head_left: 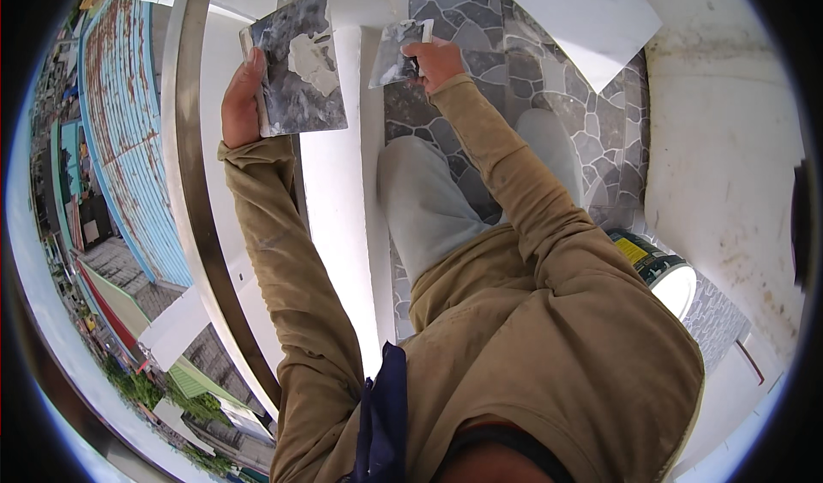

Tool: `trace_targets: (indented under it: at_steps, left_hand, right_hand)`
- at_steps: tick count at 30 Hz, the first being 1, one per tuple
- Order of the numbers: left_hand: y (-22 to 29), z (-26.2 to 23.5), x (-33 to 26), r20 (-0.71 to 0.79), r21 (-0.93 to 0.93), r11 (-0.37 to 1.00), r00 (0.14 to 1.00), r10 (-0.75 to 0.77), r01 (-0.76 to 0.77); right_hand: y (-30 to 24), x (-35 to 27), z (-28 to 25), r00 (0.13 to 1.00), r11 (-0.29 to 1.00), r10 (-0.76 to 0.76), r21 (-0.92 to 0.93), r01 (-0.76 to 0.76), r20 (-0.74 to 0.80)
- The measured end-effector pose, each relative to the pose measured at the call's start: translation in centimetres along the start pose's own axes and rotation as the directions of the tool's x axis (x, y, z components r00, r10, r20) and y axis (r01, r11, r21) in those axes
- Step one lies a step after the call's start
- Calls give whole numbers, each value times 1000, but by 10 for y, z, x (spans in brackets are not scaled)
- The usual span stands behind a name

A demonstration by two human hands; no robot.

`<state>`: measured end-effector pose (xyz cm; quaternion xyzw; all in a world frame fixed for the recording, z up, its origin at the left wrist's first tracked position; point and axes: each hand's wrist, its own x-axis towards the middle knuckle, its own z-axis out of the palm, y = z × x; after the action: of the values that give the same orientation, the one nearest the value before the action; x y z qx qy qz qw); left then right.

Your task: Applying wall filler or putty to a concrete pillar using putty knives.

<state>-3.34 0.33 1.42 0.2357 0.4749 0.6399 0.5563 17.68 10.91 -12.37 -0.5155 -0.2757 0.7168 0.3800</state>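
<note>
My left hand (242, 102) is closed on the edge of a flat, dark grey, rectangular board (296, 110), smeared with white. A lump of off-white putty (313, 65) sits on it, spread thin at its edges. Farther right, my right hand (441, 61) grips a wide steel scraper (390, 59), its blade streaked with white paste. The blade points left, apart from the board, near the top of a narrow white ledge (343, 192).
A metal rail (184, 123) curves along the left, with rusty blue roofing (129, 132) far below. Grey stone-patterned flooring (454, 12) lies beneath me. A white panel (591, 20) is at upper right, and a dark green bucket (656, 264) stands behind my right arm.
</note>
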Motion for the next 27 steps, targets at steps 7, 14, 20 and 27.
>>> trace_targets:
  at_steps: [7, 14, 20, 27]
  left_hand:
    - [0, 4, 1, 15, -74, 997, 1000, -22, 23]
    - [1, 2, 2, -13, -94, 995, 1000, -22, 21]
    - [1, 31, -12, 66, -321, 944, 996, -59, 77]
    - [-16, 39, -7, 120, -302, 908, 957, -266, 290]
  right_hand:
    - [-22, -18, 25, 993, 993, -116, 1, 116, -5]
    - [-49, -54, 49, 963, 947, -264, -175, 269, 54]
    - [-59, -116, 25, 812, 708, -551, -408, 577, 192]
    - [-59, -124, 4, 255, -181, -729, -538, 823, 635]
